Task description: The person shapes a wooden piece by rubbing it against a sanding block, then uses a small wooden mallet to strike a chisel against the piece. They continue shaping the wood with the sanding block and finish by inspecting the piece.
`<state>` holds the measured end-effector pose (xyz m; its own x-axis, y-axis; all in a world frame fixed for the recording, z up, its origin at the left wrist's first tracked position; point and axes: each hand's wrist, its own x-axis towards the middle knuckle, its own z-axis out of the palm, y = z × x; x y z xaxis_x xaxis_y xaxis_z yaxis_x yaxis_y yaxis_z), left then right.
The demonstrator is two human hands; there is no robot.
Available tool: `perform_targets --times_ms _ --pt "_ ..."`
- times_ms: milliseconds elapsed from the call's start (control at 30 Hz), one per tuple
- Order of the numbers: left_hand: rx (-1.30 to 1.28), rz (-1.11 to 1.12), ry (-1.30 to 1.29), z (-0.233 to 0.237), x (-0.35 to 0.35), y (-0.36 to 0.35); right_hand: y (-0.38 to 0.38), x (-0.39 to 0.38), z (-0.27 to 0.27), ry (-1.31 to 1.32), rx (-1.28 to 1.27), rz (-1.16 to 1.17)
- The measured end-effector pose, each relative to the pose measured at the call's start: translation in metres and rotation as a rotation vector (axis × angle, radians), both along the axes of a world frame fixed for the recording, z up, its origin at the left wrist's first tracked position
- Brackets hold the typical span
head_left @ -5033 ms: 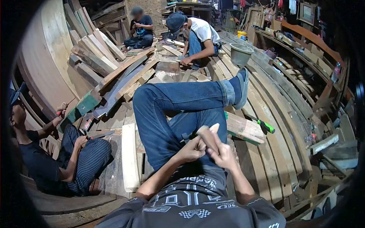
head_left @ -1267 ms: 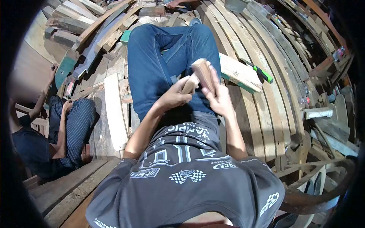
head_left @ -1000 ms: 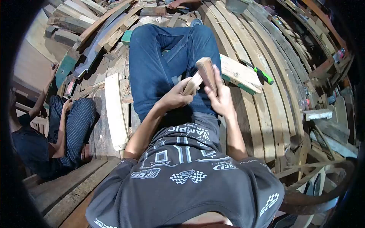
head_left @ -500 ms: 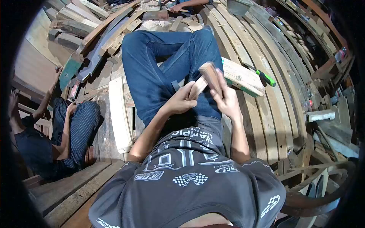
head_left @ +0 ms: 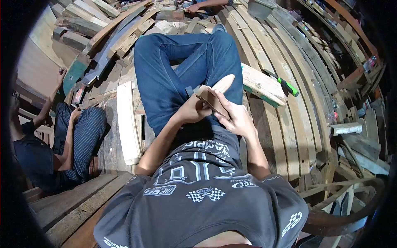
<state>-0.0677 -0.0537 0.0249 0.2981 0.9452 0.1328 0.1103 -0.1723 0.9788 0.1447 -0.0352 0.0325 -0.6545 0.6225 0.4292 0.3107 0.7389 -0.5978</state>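
Observation:
My left hand [head_left: 191, 110] is closed round the lower end of a pale piece of wood [head_left: 224, 84], whose rounded tip sticks out up and to the right over my lap. In my right hand [head_left: 237, 118] is a folded brown sheet [head_left: 214, 102] that looks like sandpaper, gripped between thumb and fingers. The sheet lies across the pale wood close to my left fingers and hides its middle part. Both hands are close together above my crossed legs in jeans [head_left: 155, 78].
A thick pale plank [head_left: 264, 84] lies right of my knee, a tool with a green and black handle [head_left: 288, 87] beside it. On my left is a long pale board [head_left: 127, 124]. A person [head_left: 45, 153] sits further left. Slatted planks [head_left: 285, 120] run along the right.
The pale wood has swung so its tip points up right beyond the brown sheet. My right hand has moved left and down, bringing the tilted sheet over beside my left hand.

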Motion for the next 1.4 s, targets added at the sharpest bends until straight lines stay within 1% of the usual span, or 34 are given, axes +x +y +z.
perform_targets --times_ms 67,100,133,200,233,267,333,367,400,433,467,500,567,600,667,700,767,800,867,900,933,967,1000,1133,1167,1267,1300,1400 --pt "0.037 -0.011 0.064 -0.013 -0.003 0.007 0.008 0.008 0.000 0.028 -0.012 -0.077" --pt "0.055 -0.056 -0.015 -0.008 0.000 0.008 0.012 0.010 0.004 0.073 -0.088 -0.180" --pt "0.058 -0.051 -0.006 -0.007 0.001 0.008 0.009 0.008 0.013 0.230 -0.121 -0.203" --pt "0.071 -0.037 0.006 -0.006 0.005 0.008 0.007 0.003 0.007 0.216 -0.078 -0.207" --pt "0.099 -0.019 -0.091 -0.015 0.006 0.010 0.006 0.003 -0.002 0.094 -0.082 -0.135" --pt "0.058 -0.023 -0.037 -0.018 0.005 0.012 0.005 0.005 -0.005 0.019 0.002 -0.014" --pt "-0.027 -0.033 0.082 -0.020 -0.002 0.014 0.000 0.007 0.010 -0.137 -0.152 -0.049" --pt "-0.073 -0.040 0.142 -0.022 -0.006 0.013 0.008 0.011 0.000 -0.033 -0.102 -0.101" --pt "0.086 -0.036 -0.006 -0.015 0.002 0.012 0.014 0.011 0.001 0.069 -0.054 -0.153" --pt "0.048 -0.060 0.003 -0.010 0.002 0.010 0.013 0.010 0.006 0.216 -0.062 -0.221" --pt "0.012 -0.083 0.009 -0.007 0.004 0.010 0.012 0.009 0.008 0.308 -0.179 -0.217" --pt "0.012 -0.060 -0.007 -0.006 0.005 0.008 0.008 0.007 0.006 0.231 -0.124 -0.231" --pt "0.017 -0.014 -0.032 -0.004 0.005 0.006 0.000 0.003 -0.001 0.099 0.047 -0.138" --pt "-0.024 -0.027 0.047 -0.006 0.002 0.007 -0.003 0.000 -0.004 0.096 0.086 -0.102" --pt "-0.104 -0.057 0.210 -0.015 -0.007 0.012 0.001 0.003 -0.005 0.110 0.062 -0.125" --pt "0.046 -0.029 0.053 -0.010 0.001 0.009 0.005 0.007 -0.005 0.076 0.004 -0.203" --pt "0.026 -0.070 0.103 -0.013 0.002 0.013 0.014 0.008 -0.001 0.173 -0.108 -0.259" --pt "0.006 -0.068 0.108 -0.005 0.005 0.012 0.013 0.005 0.002 0.211 -0.094 -0.255" --pt "-0.059 -0.085 0.015 -0.006 0.002 0.012 0.010 -0.001 0.004 0.279 -0.022 -0.212" --pt "-0.090 -0.096 -0.030 -0.006 0.001 0.013 0.006 0.001 0.004 0.166 -0.036 -0.210" --pt "-0.036 -0.064 -0.047 -0.009 0.003 0.014 0.000 0.003 0.004 0.054 -0.048 -0.209" --pt "0.018 -0.034 -0.063 -0.016 0.004 0.014 -0.003 0.000 0.002 0.106 -0.028 -0.161" --pt "0.073 -0.003 -0.078 -0.018 0.006 0.014 -0.005 0.001 -0.003 0.131 -0.037 -0.162" --pt "0.009 -0.049 -0.140 -0.016 0.013 0.008 -0.003 0.008 -0.007 0.194 -0.081 -0.198" --pt "0.082 -0.006 -0.070 -0.017 0.014 0.011 -0.001 0.005 -0.010 0.235 -0.027 -0.188" --pt "-0.071 -0.044 0.088 -0.003 0.003 0.012 -0.004 -0.002 0.002 0.153 -0.045 -0.236" --pt "-0.002 0.032 0.177 0.005 0.007 0.007 -0.003 -0.004 -0.001 0.150 -0.027 -0.247" --pt "0.075 0.056 0.025 -0.001 0.006 0.010 -0.009 -0.009 0.000 0.185 0.004 -0.249"
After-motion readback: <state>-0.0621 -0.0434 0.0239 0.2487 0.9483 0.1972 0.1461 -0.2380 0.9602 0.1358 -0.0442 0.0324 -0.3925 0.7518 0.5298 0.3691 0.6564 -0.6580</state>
